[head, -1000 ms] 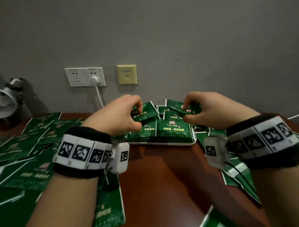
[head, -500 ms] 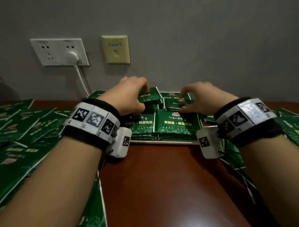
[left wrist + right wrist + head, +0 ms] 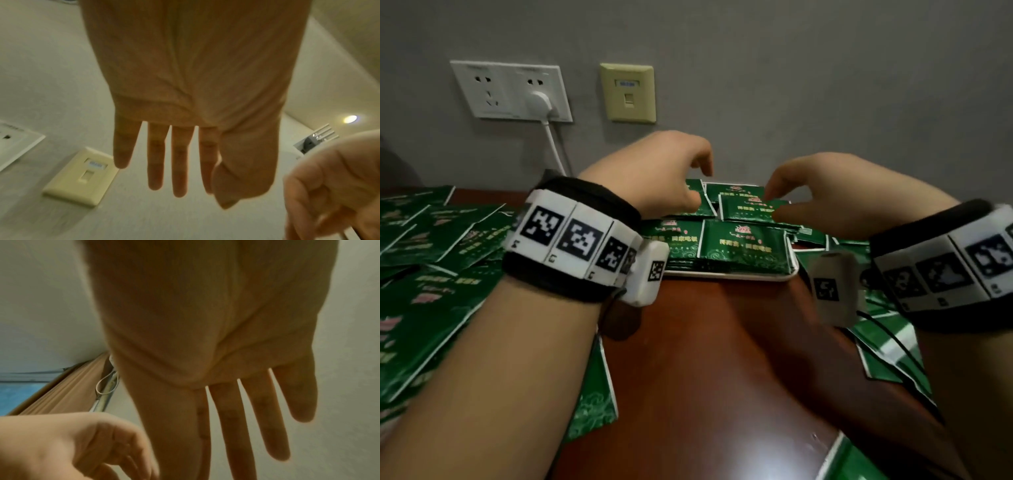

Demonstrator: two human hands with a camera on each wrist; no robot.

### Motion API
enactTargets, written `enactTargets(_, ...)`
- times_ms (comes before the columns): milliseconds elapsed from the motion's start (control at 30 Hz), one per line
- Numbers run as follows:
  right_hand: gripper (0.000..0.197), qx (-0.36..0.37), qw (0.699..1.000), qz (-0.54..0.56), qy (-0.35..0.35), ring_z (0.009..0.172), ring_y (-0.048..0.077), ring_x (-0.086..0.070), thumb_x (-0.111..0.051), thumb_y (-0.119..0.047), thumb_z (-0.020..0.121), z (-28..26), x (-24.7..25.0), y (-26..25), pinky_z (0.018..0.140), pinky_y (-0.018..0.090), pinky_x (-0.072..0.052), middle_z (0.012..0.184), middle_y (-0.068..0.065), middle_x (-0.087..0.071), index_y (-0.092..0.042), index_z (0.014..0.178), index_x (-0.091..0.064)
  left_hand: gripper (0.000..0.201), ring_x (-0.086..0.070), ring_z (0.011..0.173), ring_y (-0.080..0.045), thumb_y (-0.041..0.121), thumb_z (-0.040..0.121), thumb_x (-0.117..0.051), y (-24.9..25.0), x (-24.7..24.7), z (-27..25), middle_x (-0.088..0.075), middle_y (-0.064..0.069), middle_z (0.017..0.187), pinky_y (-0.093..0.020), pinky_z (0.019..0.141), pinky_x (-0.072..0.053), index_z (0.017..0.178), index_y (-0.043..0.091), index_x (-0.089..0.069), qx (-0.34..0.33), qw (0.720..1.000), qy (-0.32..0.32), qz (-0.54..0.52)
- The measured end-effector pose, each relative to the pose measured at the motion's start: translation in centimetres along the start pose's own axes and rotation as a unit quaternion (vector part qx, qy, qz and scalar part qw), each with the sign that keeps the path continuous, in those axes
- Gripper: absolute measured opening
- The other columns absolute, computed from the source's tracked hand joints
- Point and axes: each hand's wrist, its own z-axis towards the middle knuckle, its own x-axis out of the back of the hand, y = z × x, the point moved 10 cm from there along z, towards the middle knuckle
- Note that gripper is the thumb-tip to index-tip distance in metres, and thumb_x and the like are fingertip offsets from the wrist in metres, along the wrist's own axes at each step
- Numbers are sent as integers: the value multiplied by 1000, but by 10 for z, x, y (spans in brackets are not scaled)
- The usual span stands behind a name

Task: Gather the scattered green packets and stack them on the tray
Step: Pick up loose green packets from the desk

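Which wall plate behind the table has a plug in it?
The white socket plate on the left: a white plug sits in its right outlet, its cord hanging down. The cream plate beside it has nothing plugged in.

Reddish-brown table [image 3: 705,359] under a white tray [image 3: 774,275] and scattered, seemingly overlapping green packets [image 3: 431,308].

Left hand [image 3: 191,91] fingers straight, empty (wall plate [image 3: 82,177] behind).

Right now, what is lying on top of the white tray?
Green packets cover the white tray, stacked in layers, two side by side in front and more behind. Only the tray's front rim shows; its floor and the lower packets are hidden.
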Motion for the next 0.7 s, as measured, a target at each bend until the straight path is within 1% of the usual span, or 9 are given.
enactTargets(100, 21, -6, 1000, 25, 11, 89, 7, -52, -66, -31, 87, -25, 16, -6, 77, 22, -35, 110, -10, -66, -30, 109, -67, 32, -45, 103, -4, 24, 85, -66, 20, 37, -23, -55, 10, 119, -21, 88, -33, 116, 29, -59, -13, 999, 49, -20)
enactTargets(167, 22, -4, 1000, 18, 19, 95, 13, -58, -67, -29, 86, -43, 25, -10, 79, 23, -37, 109, -7, -67, -28, 108, -67, 32, -46, 102, -3, 24, 85, -66, 38, 61, -40, -55, 11, 115, -20, 88, -33, 117, 27, -59, -29, 996, 84, -29)
enactTargets(300, 23, -1, 1000, -4, -23, 99, 15, -59, -71, -31, 84, -85, 17, -20, 80, 25, -41, 105, -8, -66, -29, 106, -66, 28, -51, 100, -5, 23, 85, -66, 79, 69, -81, -53, 14, 105, -22, 86, -37, 113, 27, -61, -55, 994, 80, -54)
enactTargets(400, 25, -4, 995, 0, -100, 98, 15, -62, -72, -34, 78, -122, -6, -33, 87, 32, -50, 103, -11, -66, -33, 102, -64, 24, -56, 99, -8, 22, 84, -65, 106, 57, -103, -57, 13, 102, -26, 87, -44, 108, 26, -62, -65, 995, 47, -66)
enactTargets(467, 35, 3, 986, -31, -164, 97, 13, -60, -73, -38, 76, -145, -24, -47, 87, 31, -50, 105, -13, -64, -34, 109, -63, 24, -58, 98, -10, 22, 83, -64, 121, 52, -111, -58, 13, 99, -29, 89, -48, 106, 26, -63, -72, 994, 38, -66)
enactTargets(533, 48, 28, 967, -55, -247, 97, 12, -58, -78, -40, 73, -168, -49, -65, 85, 29, -49, 108, -13, -61, -33, 117, -60, 24, -58, 96, -9, 22, 83, -64, 134, 48, -118, -58, 13, 99, -29, 88, -48, 107, 26, -63, -82, 994, 24, -70)
enactTargets(600, 63, 71, 940, -78, -323, 103, 16, -57, -83, -45, 67, -190, -77, -85, 88, 33, -51, 114, -9, -59, -30, 123, -56, 25, -59, 96, -9, 20, 83, -64, 143, 45, -123, -61, 12, 100, -30, 88, -49, 107, 25, -63, -95, 992, 12, -79)
enactTargets(667, 77, 107, 920, -117, -358, 108, 19, -51, -85, -51, 63, -205, -96, -99, 89, 38, -50, 115, -5, -53, -28, 128, -50, 26, -60, 96, -11, 18, 84, -64, 145, 43, -126, -62, 10, 102, -32, 89, -50, 109, 23, -64, -94, 992, 0, -80)
enactTargets(700, 79, 114, 916, -129, -363, 109, 19, -46, -85, -52, 61, -208, -102, -103, 87, 39, -49, 108, -6, -51, -27, 126, -48, 26, -59, 96, -11, 18, 84, -64, 143, 43, -126, -62, 10, 103, -33, 89, -50, 110, 22, -63, -90, 993, -1, -74)
